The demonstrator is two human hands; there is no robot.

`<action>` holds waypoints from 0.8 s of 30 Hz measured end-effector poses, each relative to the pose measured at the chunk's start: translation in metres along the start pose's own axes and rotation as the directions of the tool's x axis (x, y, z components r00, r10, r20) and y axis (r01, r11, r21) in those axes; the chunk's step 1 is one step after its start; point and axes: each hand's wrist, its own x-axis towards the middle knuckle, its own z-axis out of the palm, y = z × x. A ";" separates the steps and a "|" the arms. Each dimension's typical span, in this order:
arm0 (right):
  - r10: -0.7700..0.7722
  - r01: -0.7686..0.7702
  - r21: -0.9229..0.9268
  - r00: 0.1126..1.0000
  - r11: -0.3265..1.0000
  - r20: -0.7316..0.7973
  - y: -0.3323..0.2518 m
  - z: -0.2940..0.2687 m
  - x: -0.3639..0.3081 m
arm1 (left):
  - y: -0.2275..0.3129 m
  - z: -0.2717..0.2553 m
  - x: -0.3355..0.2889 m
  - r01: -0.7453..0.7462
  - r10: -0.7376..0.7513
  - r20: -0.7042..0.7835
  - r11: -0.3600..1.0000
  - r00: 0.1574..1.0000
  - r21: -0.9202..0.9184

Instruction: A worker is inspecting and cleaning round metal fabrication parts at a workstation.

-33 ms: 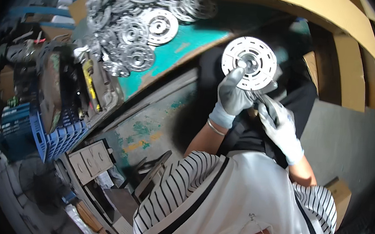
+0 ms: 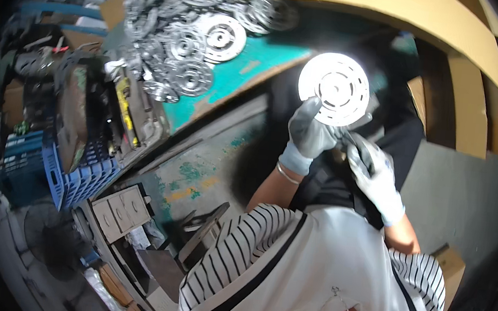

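Note:
A round, slotted metal disc (image 2: 348, 93) is held up over my lap, its face glaring white. My left hand (image 2: 313, 132), in a pale work glove, is closed on the disc's lower edge with the thumb across its front. Just below and to the right, my gloved right hand (image 2: 376, 172) has its fingers bent together close to the left hand's fingertips. Something small and dark seems to be between them, but I cannot make it out. A heap of similar metal discs (image 2: 187, 46) lies on the green worktable (image 2: 250, 58) at the far left.
Cardboard boxes (image 2: 470, 100) stand at the far right, with a long cardboard flap (image 2: 392, 2) across the back. Left of the table are a blue plastic crate (image 2: 79, 180) and a yellow-handled tool (image 2: 125, 106). A small drawer unit (image 2: 121, 212) stands below.
The disc has tilted, and its face now reflects much more light. Both hands stay close together at its lower edge. The whole view has shifted slightly.

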 end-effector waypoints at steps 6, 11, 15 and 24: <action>-0.002 0.005 0.066 0.999 0.998 -0.034 0.005 -0.006 -0.001 | 0.070 0.005 0.014 -0.290 0.376 0.076 0.554 0.923 0.780; 0.157 -0.162 0.176 0.987 0.971 0.040 -0.002 -0.035 0.016 | 0.180 0.006 0.074 -0.146 0.334 0.496 -0.695 0.801 0.704; -0.082 0.084 0.196 0.996 0.977 -0.020 -0.016 -0.079 0.062 | 0.253 0.040 0.125 0.109 0.252 0.637 -0.961 0.728 0.256; -0.192 0.112 -0.368 0.963 0.923 -0.190 -0.035 -0.181 0.295 | 0.287 0.110 0.262 0.174 0.170 0.039 -0.958 0.985 -0.228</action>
